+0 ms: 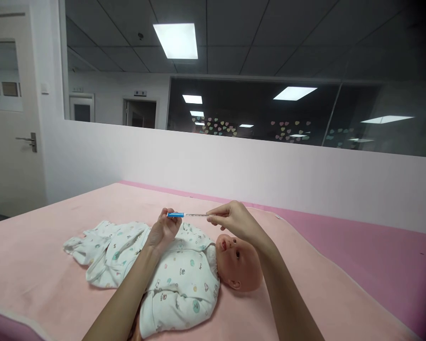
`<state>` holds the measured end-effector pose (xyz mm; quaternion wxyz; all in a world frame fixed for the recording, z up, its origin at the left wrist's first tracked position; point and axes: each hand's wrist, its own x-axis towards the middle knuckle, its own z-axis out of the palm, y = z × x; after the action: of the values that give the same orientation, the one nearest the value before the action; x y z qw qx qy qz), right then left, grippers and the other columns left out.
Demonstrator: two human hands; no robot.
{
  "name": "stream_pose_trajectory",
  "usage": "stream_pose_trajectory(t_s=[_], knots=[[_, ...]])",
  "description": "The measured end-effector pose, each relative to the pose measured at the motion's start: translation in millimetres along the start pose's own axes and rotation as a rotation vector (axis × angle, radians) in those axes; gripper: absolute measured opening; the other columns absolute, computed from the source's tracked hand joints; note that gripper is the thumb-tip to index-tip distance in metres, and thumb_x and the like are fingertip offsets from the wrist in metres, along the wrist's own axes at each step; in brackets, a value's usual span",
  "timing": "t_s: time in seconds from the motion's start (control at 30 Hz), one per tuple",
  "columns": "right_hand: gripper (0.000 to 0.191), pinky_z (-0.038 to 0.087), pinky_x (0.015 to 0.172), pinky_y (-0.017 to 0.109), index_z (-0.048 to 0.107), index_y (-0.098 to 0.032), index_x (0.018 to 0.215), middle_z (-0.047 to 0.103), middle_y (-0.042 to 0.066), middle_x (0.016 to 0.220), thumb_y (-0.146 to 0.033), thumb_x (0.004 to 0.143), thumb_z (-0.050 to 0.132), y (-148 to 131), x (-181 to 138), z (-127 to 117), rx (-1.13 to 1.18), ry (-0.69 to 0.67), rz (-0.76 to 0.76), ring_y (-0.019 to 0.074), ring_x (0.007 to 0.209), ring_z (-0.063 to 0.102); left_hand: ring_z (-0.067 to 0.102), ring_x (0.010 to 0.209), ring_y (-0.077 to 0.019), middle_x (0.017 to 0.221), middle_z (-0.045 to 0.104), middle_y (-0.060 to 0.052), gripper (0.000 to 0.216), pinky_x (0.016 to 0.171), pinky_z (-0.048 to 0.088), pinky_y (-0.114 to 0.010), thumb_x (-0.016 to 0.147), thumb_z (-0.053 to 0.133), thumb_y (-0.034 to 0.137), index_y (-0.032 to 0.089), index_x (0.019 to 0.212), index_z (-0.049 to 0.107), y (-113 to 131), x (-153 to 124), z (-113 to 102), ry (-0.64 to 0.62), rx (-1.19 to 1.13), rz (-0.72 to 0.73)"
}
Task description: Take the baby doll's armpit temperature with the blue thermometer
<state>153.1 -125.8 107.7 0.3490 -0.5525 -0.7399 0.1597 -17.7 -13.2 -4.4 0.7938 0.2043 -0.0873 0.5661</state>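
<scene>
A thin glass thermometer (196, 215) with a blue end is held level between my two hands, above a baby doll. My left hand (165, 228) has its fingers closed around the blue end. At the clear, marked end, my right hand (234, 218) pinches the tip between thumb and fingers. Below lies the baby doll (239, 265) on its back, its bare head to the right, dressed in a white printed romper (179, 284). My left forearm crosses in front of the romper and hides part of it.
The doll rests on a pale pink sheet (305, 293) over a darker pink padded surface (383, 237). A white wall (270, 166) with a wide window above runs along the far side. To the left is a door (10, 142) with a handle.
</scene>
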Motion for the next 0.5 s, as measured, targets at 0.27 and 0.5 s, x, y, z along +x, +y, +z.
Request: stream_pose_trajectory(t_s=[0.27,0.5], knots=[[0.02,0.038,0.053,0.021,0.064,-0.015,0.063,0.059,0.002,0.064,-0.028,0.07,0.051,1.4,-1.7,-0.7,-0.022,-0.038,-0.042,0.0108,0.062,0.05,0.057,0.06,-0.0032,0.066,0.06,0.007,0.016,0.063,0.052,-0.013,0.061,0.07,0.006,0.02,0.062,0.061,0.1,0.8,-1.0,0.095,0.032,0.004],[0.022,0.022,0.045,0.021,0.062,-0.016,0.055,0.04,-0.002,0.052,-0.027,0.068,0.049,-8.7,-7.2,-1.2,-0.09,-0.064,-0.02,0.0068,0.052,0.032,0.056,0.061,-0.003,0.064,0.057,0.007,0.016,0.065,0.052,-0.013,0.061,0.071,0.009,0.021,0.06,0.06,0.4,0.1,-4.9,0.069,0.084,-0.012]])
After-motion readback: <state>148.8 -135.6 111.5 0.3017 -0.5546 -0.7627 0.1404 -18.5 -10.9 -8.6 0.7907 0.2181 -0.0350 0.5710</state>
